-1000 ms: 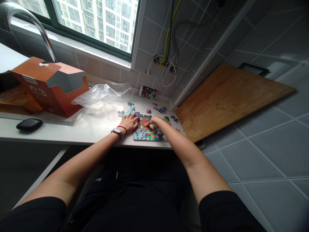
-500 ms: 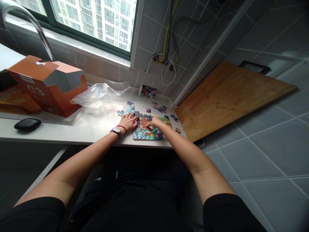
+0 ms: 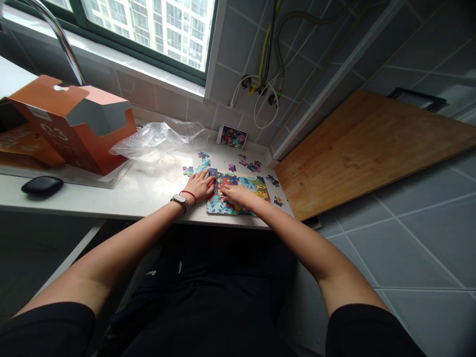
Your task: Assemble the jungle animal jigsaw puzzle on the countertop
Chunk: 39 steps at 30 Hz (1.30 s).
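Note:
A colourful jigsaw puzzle (image 3: 234, 209), partly put together, lies near the counter's front edge. My left hand (image 3: 200, 186) rests at its left side, fingers spread, the fingertips touching its edge. Over the middle of the puzzle, my right hand (image 3: 237, 195) lies low with its fingers stretched to the left on the pieces; no loose piece shows in it. Loose puzzle pieces (image 3: 255, 166) lie behind the puzzle. More puzzle pieces (image 3: 203, 155) are beyond my left hand, and a dark piece (image 3: 272, 180) and an orange one (image 3: 278, 201) lie to the right.
A picture card (image 3: 231, 137) leans on the back wall. Crumpled clear plastic (image 3: 159, 141) and an open orange box (image 3: 85, 129) stand to the left, with a black mouse (image 3: 42, 185) in front. A wooden board (image 3: 364, 153) leans at the right, and cables (image 3: 266, 84) hang above.
My right hand has shifted slightly left over the puzzle, and its curled fingers have straightened and flattened. My left hand stays at the puzzle's left edge. The view has turned slightly.

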Motion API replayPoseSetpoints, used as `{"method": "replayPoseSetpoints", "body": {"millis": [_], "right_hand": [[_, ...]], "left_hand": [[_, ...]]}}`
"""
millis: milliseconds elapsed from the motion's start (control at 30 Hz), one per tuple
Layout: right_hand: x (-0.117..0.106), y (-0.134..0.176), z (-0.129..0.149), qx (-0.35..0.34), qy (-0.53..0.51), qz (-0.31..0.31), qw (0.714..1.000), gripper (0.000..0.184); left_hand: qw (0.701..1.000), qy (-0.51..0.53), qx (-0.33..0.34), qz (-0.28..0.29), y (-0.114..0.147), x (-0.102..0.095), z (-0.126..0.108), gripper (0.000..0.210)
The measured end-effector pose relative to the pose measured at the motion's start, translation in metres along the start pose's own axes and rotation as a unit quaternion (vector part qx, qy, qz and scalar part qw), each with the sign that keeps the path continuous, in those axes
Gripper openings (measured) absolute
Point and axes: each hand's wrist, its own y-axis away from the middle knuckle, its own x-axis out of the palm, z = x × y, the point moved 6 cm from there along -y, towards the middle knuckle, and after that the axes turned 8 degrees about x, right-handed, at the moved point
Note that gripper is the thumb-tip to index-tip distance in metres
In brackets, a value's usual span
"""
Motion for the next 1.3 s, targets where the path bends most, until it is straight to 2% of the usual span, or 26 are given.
{"method": "replayPoseSetpoints", "body": {"millis": [400, 567, 700, 900, 1133, 1300], "right_hand": [[0.012, 0.009, 0.001, -0.029, 0.056, -0.034, 0.997, 0.051], [0.013, 0.013, 0.002, -0.016, 0.064, -0.049, 0.997, 0.053], [0.015, 0.019, 0.004, -0.001, 0.052, -0.056, 0.997, 0.052], [0.022, 0.029, 0.009, -0.014, 0.058, -0.068, 0.996, 0.047], [0.023, 0.033, 0.017, -0.02, 0.028, -0.122, 0.992, 0.04], [0.02, 0.037, 0.012, -0.035, -0.024, -0.129, 0.991, 0.036]], "left_hand": [[1.0, 0.003, 0.0, -0.004, 0.001, -0.002, -0.001, 0.045], [1.0, -0.007, 0.001, -0.003, 0.001, -0.003, -0.002, 0.046], [1.0, -0.008, 0.002, -0.002, 0.001, -0.004, -0.003, 0.046], [1.0, -0.013, 0.005, 0.0, 0.001, -0.006, -0.005, 0.046], [1.0, -0.014, 0.006, -0.003, 0.001, -0.007, -0.005, 0.045], [1.0, -0.012, 0.008, -0.003, 0.002, -0.007, -0.005, 0.046]]}}
